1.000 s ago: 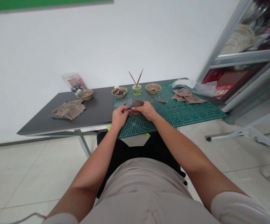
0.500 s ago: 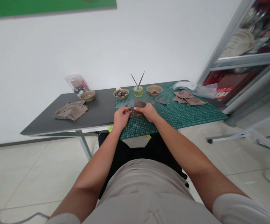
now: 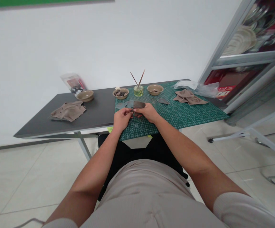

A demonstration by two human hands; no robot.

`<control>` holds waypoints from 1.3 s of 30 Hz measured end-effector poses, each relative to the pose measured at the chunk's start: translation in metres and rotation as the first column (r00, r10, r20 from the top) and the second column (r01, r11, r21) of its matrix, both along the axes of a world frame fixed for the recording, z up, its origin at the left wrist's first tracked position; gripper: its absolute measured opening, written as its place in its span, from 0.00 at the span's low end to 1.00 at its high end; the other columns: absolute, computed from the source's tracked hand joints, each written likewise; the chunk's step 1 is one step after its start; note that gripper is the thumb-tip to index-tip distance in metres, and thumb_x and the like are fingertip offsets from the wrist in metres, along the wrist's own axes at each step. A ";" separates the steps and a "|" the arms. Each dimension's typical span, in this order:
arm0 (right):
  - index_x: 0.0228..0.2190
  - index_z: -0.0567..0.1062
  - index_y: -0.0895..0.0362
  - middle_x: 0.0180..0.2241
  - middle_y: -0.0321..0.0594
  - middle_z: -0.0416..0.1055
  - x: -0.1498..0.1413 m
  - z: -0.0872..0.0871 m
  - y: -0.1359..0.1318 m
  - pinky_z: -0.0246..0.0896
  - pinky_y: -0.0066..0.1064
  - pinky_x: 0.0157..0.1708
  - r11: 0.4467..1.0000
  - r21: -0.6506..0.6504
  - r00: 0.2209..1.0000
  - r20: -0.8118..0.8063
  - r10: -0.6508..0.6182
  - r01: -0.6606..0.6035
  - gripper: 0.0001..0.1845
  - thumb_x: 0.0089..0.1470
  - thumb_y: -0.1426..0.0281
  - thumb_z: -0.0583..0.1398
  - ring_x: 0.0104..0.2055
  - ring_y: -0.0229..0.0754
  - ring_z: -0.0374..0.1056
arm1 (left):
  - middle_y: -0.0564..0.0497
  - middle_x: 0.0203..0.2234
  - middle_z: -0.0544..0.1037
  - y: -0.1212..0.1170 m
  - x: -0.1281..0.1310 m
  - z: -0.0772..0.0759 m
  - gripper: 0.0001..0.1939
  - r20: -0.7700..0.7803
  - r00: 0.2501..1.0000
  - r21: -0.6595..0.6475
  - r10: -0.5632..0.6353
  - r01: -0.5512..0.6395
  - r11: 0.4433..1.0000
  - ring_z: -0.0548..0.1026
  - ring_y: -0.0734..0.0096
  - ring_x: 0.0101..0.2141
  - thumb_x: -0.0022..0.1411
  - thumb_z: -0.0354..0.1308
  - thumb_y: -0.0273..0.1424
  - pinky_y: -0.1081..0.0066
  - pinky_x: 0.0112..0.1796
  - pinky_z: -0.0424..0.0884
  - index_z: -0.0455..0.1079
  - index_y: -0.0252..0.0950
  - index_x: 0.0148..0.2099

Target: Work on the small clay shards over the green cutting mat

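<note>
Above the green cutting mat (image 3: pixel 166 118), my right hand (image 3: pixel 150 112) grips a folded brown-grey sheet (image 3: pixel 139 105) that looks like sandpaper. My left hand (image 3: pixel 123 118) is closed in a pinch against the sheet's left edge, its fingertips meeting those of the right. Something small and dark shows between the fingertips, too small to name. Just beyond the hands lie thin grey pieces (image 3: pixel 125 104), and another grey piece (image 3: pixel 163 101) rests to the right.
Behind the hands stand a bowl of dark bits (image 3: pixel 120 96), a glass jar with two brushes (image 3: pixel 138 92) and another bowl (image 3: pixel 155 92). Brown cloths (image 3: pixel 68 111) lie left and right (image 3: pixel 189 97). A third bowl (image 3: pixel 85 98) sits beside a plastic bag (image 3: pixel 73 83).
The camera view has shifted slightly, so everything sits a little further left and higher. Both hands stay together at the sheet, which now appears tipped slightly lower.
</note>
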State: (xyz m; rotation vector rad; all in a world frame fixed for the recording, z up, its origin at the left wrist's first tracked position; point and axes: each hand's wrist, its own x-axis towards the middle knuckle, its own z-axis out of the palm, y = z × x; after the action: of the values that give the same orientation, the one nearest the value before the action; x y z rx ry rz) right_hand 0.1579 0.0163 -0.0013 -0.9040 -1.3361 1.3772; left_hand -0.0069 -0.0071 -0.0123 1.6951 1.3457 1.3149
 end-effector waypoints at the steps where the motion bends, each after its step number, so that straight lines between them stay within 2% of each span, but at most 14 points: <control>1: 0.28 0.77 0.62 0.22 0.38 0.74 0.000 0.000 0.000 0.65 0.24 0.19 1.000 0.006 1.000 0.002 -0.007 0.007 0.17 0.36 0.64 0.71 0.23 0.37 0.70 | 0.54 0.24 0.78 0.000 0.000 0.000 0.08 0.018 1.000 -0.001 -0.001 0.001 1.000 0.77 0.71 0.26 0.55 0.60 0.31 0.72 0.30 0.71 0.76 0.36 0.38; 14: 0.27 0.76 0.62 0.22 0.38 0.74 0.004 -0.004 0.003 0.65 0.24 0.20 0.995 0.057 0.997 0.013 0.077 -0.078 0.14 0.39 0.66 0.69 0.23 0.36 0.70 | 0.56 0.22 0.77 0.001 -0.001 -0.003 0.07 0.024 1.000 0.011 0.000 0.000 1.000 0.76 0.72 0.24 0.53 0.60 0.29 0.73 0.28 0.70 0.76 0.36 0.36; 20: 0.29 0.76 0.61 0.22 0.37 0.74 0.003 -0.008 0.005 0.65 0.25 0.20 0.995 0.084 0.997 0.045 0.057 -0.061 0.15 0.41 0.64 0.69 0.22 0.35 0.69 | 0.55 0.22 0.77 0.002 -0.002 -0.005 0.05 -0.056 0.998 0.033 -0.014 0.016 0.999 0.76 0.71 0.25 0.54 0.59 0.29 0.72 0.30 0.70 0.76 0.36 0.35; 24: 0.28 0.75 0.61 0.21 0.36 0.73 0.002 -0.008 0.006 0.64 0.24 0.19 0.995 0.082 0.998 0.036 0.046 -0.049 0.15 0.41 0.63 0.69 0.21 0.35 0.68 | 0.55 0.22 0.77 0.001 -0.001 -0.005 0.05 -0.062 0.998 0.025 0.005 -0.004 1.000 0.76 0.71 0.25 0.55 0.60 0.30 0.72 0.30 0.70 0.75 0.37 0.35; 34: 0.29 0.76 0.61 0.23 0.37 0.74 0.002 -0.005 0.003 0.68 0.26 0.23 0.993 0.091 0.998 0.011 0.069 -0.070 0.13 0.41 0.67 0.69 0.25 0.36 0.70 | 0.55 0.22 0.78 0.000 0.002 -0.001 0.06 -0.044 0.998 -0.008 0.043 -0.043 0.999 0.76 0.71 0.24 0.55 0.59 0.30 0.72 0.29 0.71 0.75 0.36 0.36; 39: 0.28 0.76 0.61 0.22 0.36 0.74 0.002 -0.004 0.003 0.67 0.26 0.23 0.995 0.078 0.998 0.015 0.064 -0.065 0.13 0.41 0.66 0.69 0.24 0.36 0.69 | 0.55 0.22 0.78 0.001 0.001 -0.003 0.05 -0.103 0.994 0.035 0.043 -0.039 0.999 0.76 0.71 0.25 0.56 0.59 0.30 0.71 0.31 0.70 0.75 0.37 0.35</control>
State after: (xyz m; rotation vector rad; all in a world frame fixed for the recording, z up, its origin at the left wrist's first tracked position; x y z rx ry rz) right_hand 0.1597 0.0188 -0.0058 -0.8244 -1.4296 1.3599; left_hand -0.0055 -0.0064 -0.0157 1.7888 1.4321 1.2940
